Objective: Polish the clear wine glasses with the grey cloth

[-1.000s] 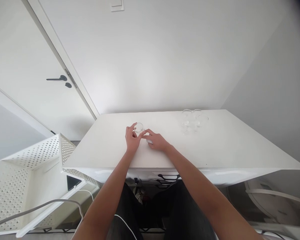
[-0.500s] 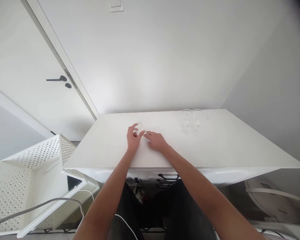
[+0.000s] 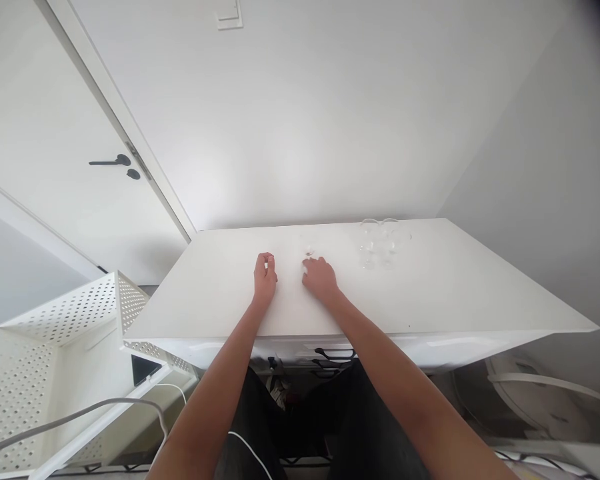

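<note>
Toward the middle of the white cabinet top [image 3: 220, 293], a small clear glass [image 3: 309, 245] shows faintly against the white. My right hand [image 3: 321, 279] is at its near side, with the index fingertip and thumb at its lower part; its outline is hard to see. To the left, my left hand [image 3: 265, 275] rests above the surface, apart from the glass. Its thumb and fingers are curled together around a small gap, with nothing visible in them. Several clear glasses [image 3: 380, 243] stand close together farther right, near the back edge.
A white wall rises behind the cabinet, with a door handle [image 3: 111, 161] at left. A perforated white shelf unit [image 3: 70, 320] with cables adjoins the left side. Black drawer handles [image 3: 333, 355] face my legs. A small clear piece [image 3: 409, 236] is beside the glasses.
The clear glass has moved to the right, out of my left hand, together with my right hand. My left hand has drawn back slightly and its fingers have closed.
</note>
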Demonstrator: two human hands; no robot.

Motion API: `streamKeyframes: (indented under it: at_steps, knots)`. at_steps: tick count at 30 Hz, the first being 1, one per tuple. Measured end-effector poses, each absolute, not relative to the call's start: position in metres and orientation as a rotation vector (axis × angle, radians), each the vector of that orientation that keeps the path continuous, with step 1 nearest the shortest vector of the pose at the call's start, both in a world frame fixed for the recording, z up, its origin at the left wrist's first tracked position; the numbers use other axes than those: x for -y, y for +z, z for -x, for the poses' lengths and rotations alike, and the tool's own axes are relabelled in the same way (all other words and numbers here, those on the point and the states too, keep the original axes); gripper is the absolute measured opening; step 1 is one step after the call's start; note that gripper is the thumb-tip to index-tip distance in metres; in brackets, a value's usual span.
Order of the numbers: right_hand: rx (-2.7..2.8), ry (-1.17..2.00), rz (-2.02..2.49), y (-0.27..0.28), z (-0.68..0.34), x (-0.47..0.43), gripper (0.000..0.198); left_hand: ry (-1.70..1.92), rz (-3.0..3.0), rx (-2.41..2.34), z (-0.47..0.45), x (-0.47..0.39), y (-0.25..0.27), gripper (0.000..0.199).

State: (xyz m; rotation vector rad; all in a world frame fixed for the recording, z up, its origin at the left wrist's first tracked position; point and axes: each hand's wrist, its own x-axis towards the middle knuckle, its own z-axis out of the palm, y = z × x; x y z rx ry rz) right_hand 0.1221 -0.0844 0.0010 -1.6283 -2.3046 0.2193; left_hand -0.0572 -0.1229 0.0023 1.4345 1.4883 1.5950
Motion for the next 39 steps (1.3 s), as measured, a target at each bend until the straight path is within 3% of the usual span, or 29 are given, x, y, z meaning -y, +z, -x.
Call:
streamKeyframes:
  at_steps: [4,11,16,26,31,35,39]
  knots:
    - [1.954,0.235,1.926,-0.004,-0.135,0.075,0.047,1.58,-1.421,-1.464,0.057,0.121,-0.001,0.035]
    - [1.615,0.33,2.102,-0.008,-0.158,0.063,0.042,1.543,-1.431,-1.431,0.058,0.118,-0.004,0.036]
    - [1.577,0.33,2.095,-0.014,-0.162,0.058,0.045,1.528,-1.441,-1.432,0.058,0.119,-0.004,0.039]
    - [1.487,0.391,2.114,-0.003,-0.164,0.063,0.046,1.384,-1.502,-1.482,0.056,0.118,-0.005,0.066]
    - [1.399,0.276,2.057,0.005,-0.165,0.071,0.033,1.371,-1.501,-1.488,0.057,0.119,-0.004,0.067]
    - [1.753,0.245,1.759,0.005,-0.157,0.074,0.025,1.351,-1.504,-1.493,0.057,0.119,-0.003,0.066]
    - [2.265,0.494,1.124,-0.001,-0.148,0.076,0.022,1.236,-1.583,-1.487,0.056,0.118,-0.003,0.065]
